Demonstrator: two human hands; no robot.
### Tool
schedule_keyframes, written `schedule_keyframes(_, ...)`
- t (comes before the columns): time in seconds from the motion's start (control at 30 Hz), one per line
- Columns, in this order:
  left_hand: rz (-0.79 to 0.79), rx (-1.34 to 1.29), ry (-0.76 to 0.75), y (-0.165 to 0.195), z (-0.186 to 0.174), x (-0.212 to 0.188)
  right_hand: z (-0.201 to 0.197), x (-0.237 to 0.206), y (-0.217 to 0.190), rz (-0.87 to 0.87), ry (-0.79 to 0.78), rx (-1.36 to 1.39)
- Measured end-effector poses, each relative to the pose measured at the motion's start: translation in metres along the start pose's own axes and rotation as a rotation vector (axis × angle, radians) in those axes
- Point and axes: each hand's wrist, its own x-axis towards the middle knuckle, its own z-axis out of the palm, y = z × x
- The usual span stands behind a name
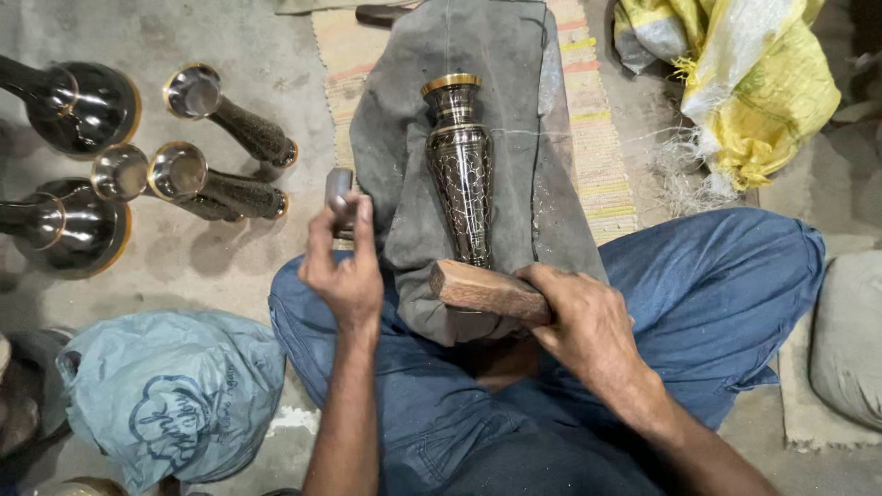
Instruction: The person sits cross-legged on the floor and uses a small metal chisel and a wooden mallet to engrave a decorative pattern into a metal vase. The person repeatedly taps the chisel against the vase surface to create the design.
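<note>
Grey concrete floor (230, 37) surrounds you; the engraved dark brass vase (459, 174) lies on a grey cloth (514, 73) across your lap, right hand (583, 321) clamped on a wooden block (482, 289), left hand (344, 266) pinching a small metal piece (338, 190).

Six vases (459, 174), two sacks (175, 395)

Engraved metal vase (460, 174) lies lengthwise on grey cloth pad (514, 110), gold rim pointing away from person. Right hand (583, 321) grips wooden block (485, 290) touching vase base. Left hand (344, 266), left of vase, pinches small metal tool (338, 190). Further left of vase: finished vases (220, 156) on floor; blue plastic bag (170, 395) nearer person. Yellow sack (744, 83) right of vase.
</note>
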Motion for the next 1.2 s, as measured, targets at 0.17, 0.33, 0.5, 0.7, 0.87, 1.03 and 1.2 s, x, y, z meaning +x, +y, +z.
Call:
schedule_keyframes(0.17, -0.196, -0.041, 0.07, 0.003, -0.022, 0.008, -0.01, -0.006, 0.011, 0.014, 0.047, 0.246)
schedule_keyframes(0.33, -0.242, 0.182, -0.229, -0.065, -0.033, 0.075, -0.006, -0.004, 0.0, -0.198, 0.137, 0.186)
schedule_keyframes(0.5, -0.322, 0.665, -0.743, -0.096, 0.003, 0.103, 0.011, -0.002, -0.014, -0.187, 0.185, -0.003)
schedule_keyframes(0.7, -0.255, 0.824, -0.617, -0.094, 0.027, 0.095, 0.015, -0.003, -0.017, -0.092, 0.188, 0.013)
schedule_keyframes(0.87, -0.231, 0.753, -0.874, -0.084, 0.049, 0.086, 0.012, -0.001, -0.017, -0.15, 0.229, 0.03)
schedule_keyframes(1.03, -0.069, 0.67, -0.813, -0.08, 0.049, 0.088, -0.001, -0.003, -0.015, -0.219, 0.214, 0.078)
schedule_keyframes(1.2, -0.244, 0.005, -0.151, -0.041, 0.028, 0.088, -0.003, -0.004, -0.006, -0.342, 0.263, 0.083)
